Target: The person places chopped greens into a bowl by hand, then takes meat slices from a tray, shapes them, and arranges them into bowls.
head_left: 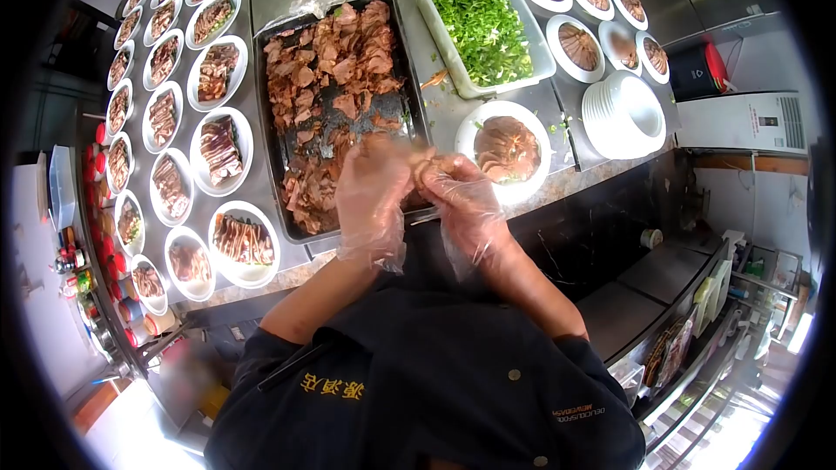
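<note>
Both my hands wear clear plastic gloves and meet over the near right part of a black tray [270,139] of loose sliced meat [348,52]. My left hand [376,187] is closed, its fingertips blurred; what it holds is hidden. Bent fingers of my right hand [460,193] pinch what looks like a brown meat slice [424,176], close against the left fingertips. Just right of that hand sits a white oval plate [464,132] with meat slices fanned out [508,146].
A clear tub [542,59] of chopped green onion [479,22] stands behind that plate. Stacked white plates [625,113] are at the right edge. Rows of filled plates [244,248] cover the left side; several more meat plates [576,45] stand at the back right.
</note>
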Available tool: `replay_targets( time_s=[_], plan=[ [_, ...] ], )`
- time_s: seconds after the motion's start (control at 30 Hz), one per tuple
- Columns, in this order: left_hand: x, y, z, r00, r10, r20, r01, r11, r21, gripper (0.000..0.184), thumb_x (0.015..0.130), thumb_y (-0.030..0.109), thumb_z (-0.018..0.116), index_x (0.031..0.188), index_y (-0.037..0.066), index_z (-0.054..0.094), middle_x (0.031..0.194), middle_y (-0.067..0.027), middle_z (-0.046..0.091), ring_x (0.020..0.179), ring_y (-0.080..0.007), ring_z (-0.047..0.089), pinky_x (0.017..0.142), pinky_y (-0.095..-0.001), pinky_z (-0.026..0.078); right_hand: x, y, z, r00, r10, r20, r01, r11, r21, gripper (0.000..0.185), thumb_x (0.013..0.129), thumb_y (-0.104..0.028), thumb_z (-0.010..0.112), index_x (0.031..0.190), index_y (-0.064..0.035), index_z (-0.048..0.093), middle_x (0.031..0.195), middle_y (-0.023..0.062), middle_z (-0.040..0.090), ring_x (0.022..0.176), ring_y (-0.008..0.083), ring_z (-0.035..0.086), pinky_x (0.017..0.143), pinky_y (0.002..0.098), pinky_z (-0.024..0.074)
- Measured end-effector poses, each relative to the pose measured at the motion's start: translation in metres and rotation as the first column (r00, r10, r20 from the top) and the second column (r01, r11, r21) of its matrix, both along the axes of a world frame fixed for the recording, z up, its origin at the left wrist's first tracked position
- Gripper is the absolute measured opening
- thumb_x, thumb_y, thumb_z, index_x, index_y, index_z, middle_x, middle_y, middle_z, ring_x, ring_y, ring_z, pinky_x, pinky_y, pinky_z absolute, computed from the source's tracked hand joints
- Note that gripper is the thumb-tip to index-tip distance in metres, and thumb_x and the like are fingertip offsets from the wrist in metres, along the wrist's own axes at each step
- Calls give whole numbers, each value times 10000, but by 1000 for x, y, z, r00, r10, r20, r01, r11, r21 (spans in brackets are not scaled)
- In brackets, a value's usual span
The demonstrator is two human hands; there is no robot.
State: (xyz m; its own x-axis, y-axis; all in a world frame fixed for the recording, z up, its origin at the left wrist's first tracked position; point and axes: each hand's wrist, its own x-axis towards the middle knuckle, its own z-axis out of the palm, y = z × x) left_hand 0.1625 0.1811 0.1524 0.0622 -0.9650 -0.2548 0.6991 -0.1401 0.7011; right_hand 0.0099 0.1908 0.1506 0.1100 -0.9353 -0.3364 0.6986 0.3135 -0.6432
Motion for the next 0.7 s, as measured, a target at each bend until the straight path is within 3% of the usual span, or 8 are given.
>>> replay_targets(
  time_s=[0.2,0.3,0.33,0.4,0.5,0.6,0.63,0.7],
  plan=[
    [9,2,9,961,-160,228,158,987,26,409,1056,110,716,1404,-41,563,1354,-141,677,1238,-250,699,1095,-466,600,-37,-12,16,891,-47,-451,-39,983,-178,306,927,63,833,1183,-20,687,1068,90,779,925,153,751,822,297,651],
    [14,1,19,867,-189,462,357,881,-311,491,1077,3,629,1523,-83,444,1327,-191,683,1213,-310,725,1064,-494,635,-46,-22,40,781,62,-622,-185,973,-135,340,919,62,843,1216,-20,699,1075,88,771,983,158,754,822,295,639],
    [11,-5,38,919,-327,220,357,928,-109,476,1100,39,595,1531,-90,439,1349,-200,677,1229,-314,719,1079,-507,622,-49,-25,42,605,148,-782,-298,953,-49,370,913,79,842,1236,-29,697,1093,94,760,1043,182,763,829,308,641],
    [13,-9,36,919,-390,-57,394,915,92,467,1123,75,561,1539,-97,435,1370,-209,670,1245,-317,713,1095,-521,609,-52,-29,41,644,170,-746,-320,945,-61,358,907,26,871,1232,1,724,1057,72,774,977,127,736,807,278,609],
    [25,-6,-12,804,-451,388,560,793,-240,471,1158,325,504,1478,-2,611,1412,-121,676,1348,-252,641,1191,-507,466,-53,-29,68,697,283,-659,-412,910,-46,377,889,-53,911,1225,14,755,1017,57,791,894,80,712,785,261,581],
    [24,1,-20,793,-402,457,481,874,-66,454,1157,295,514,1493,4,604,1445,-134,661,1331,-248,643,1185,-428,477,-50,-31,67,521,216,-826,-478,875,-73,397,870,-104,919,1225,-23,762,1008,72,796,866,100,720,789,290,587],
    [19,-2,0,854,-460,243,478,878,-19,446,1158,210,502,1529,-35,525,1449,-155,648,1295,-260,671,1164,-440,526,-49,-32,63,287,30,-957,-494,861,-122,403,863,-130,915,1227,-43,764,1003,81,798,856,113,725,793,306,589],
    [19,-6,2,876,-482,15,482,876,25,455,1158,125,489,1565,-75,447,1453,-176,636,1259,-272,699,1143,-452,576,-48,-33,61,245,106,-964,-460,888,-20,404,852,-167,905,1218,-66,766,1021,101,795,872,139,739,811,329,591]
  ],
)
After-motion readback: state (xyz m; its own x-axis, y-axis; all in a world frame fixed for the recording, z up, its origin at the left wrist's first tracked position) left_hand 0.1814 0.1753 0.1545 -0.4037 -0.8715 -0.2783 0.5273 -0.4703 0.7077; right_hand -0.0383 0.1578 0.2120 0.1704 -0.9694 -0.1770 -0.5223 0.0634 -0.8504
